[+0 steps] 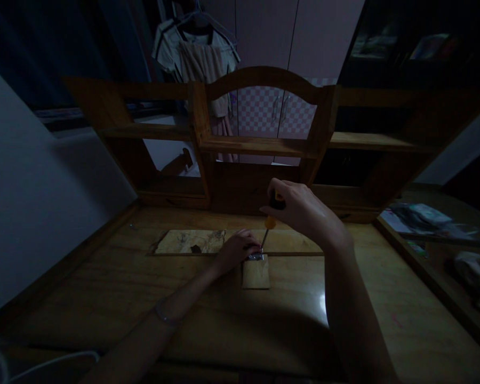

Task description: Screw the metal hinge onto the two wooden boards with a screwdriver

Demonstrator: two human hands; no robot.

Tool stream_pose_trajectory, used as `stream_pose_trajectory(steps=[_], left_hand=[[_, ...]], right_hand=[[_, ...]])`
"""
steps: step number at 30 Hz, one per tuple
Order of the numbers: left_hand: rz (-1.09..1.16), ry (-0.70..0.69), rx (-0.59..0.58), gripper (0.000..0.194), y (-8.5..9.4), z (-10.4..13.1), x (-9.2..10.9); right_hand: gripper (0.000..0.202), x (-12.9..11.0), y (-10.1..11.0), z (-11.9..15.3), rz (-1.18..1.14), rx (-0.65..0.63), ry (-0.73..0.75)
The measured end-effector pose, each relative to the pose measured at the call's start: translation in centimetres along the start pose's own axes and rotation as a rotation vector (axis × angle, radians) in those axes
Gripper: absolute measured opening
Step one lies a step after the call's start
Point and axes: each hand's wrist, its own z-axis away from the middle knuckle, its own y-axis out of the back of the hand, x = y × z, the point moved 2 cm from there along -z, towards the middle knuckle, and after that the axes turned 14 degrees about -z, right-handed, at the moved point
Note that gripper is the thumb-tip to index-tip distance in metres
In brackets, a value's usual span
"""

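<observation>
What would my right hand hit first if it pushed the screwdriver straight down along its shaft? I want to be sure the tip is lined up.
Probably the metal hinge on the small wooden block, beside the left hand. The right hand aims the screwdriver there; dim light hides the exact contact.

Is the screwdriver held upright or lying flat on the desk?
Nearly upright, slightly tilted. The right hand grips the screwdriver by its handle, tip down on the metal hinge of the small wooden block, which the left hand steadies.

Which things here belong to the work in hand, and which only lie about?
In use: screwdriver in right hand; hinge and small board under left hand; long board.
Lying about: papers, hanging clothes, shelf.
</observation>
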Motion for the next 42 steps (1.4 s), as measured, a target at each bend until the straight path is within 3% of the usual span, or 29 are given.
stream_pose_trajectory(steps=[14,27,35,42], left_hand=[[0.127,0.049,-0.02,0.007,-0.4,-0.4,-0.3],[0.129,-0.046,-0.03,0.014,-0.1,-0.5,-0.4],[0.091,-0.011,-0.029,0.016,-0.3,-0.4,-0.5],[0.116,-0.024,-0.02,0.015,0.2,-0.3,-0.1]], right_hand=[[0.021,-0.5,-0.4,0.0,0.069,0.017,-0.014],[0.02,-1.1,-0.7,0.1,0.05,-0.013,0.032],[0.023,-1.2,-1.8,-0.1,0.215,0.077,-0.042],[0.028,-1.3,-1.7,-0.1,0.04,0.043,0.013]])
